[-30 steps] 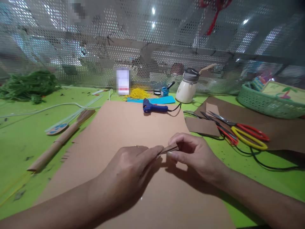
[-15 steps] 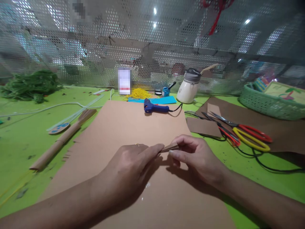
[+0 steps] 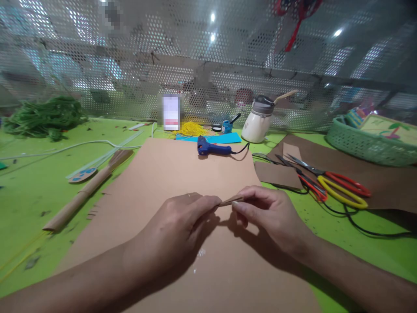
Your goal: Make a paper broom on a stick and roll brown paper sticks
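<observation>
A small folded strip of brown paper (image 3: 229,201) is pinched between both hands above a large tan paper sheet (image 3: 182,169). My left hand (image 3: 182,217) is closed on the strip's left end, its ring showing on one finger. At the other end, my right hand (image 3: 267,208) grips it between thumb and fingers. Much of the strip lies hidden behind the fingers. Beyond the hands, on the sheet, rests a blue hot glue gun (image 3: 214,148) with a black cord. Shiny spots that look like glue dot the sheet in front of the hands.
To the right lie red-and-yellow-handled scissors (image 3: 345,191), brown card (image 3: 278,174) and a green basket (image 3: 358,143). A rolled brown paper tube (image 3: 78,200) is at the left. At the back stand a white jug (image 3: 256,125), a blue paint jar (image 3: 227,126), yellow strands (image 3: 190,129) and a phone (image 3: 171,112).
The paper strip has turned slightly in the fingers and looks narrower. Both hands keep their hold, and the view has shifted a little.
</observation>
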Motion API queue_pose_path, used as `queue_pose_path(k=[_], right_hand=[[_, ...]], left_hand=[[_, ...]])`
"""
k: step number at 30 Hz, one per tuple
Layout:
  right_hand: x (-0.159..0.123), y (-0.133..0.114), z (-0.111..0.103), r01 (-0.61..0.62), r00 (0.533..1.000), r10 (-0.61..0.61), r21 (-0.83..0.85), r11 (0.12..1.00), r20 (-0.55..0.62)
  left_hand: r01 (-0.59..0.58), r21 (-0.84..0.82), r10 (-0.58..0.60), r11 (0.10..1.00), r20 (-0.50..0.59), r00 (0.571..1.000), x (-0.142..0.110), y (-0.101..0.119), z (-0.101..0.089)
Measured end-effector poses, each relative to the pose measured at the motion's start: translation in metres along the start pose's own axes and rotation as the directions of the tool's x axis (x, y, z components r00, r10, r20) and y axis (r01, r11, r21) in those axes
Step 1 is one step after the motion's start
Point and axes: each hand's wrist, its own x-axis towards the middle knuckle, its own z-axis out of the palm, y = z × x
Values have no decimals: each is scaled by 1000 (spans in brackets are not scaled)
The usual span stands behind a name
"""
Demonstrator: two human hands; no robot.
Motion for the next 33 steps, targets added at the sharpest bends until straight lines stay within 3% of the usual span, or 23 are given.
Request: queue_pose_path(k=[8,14,22,33], right_hand=[[1,-2,0,139,990,-140,-69,988,-6],[-2,-3,2,257,964,-264,-143,956,-35],[-4,-4,2,235,972,-231,-97,967,53],[-6,0,1,136,990,-137,49,990,29]], left_hand=[[66,-27,-63,997,81,995,4,1,-2],[141,-136,-138,981,32,990,4,10,2],[46,-175,-43,983,23,999,3,13,-1],[52,-156,-43,986,60,997,3,13,-2]])
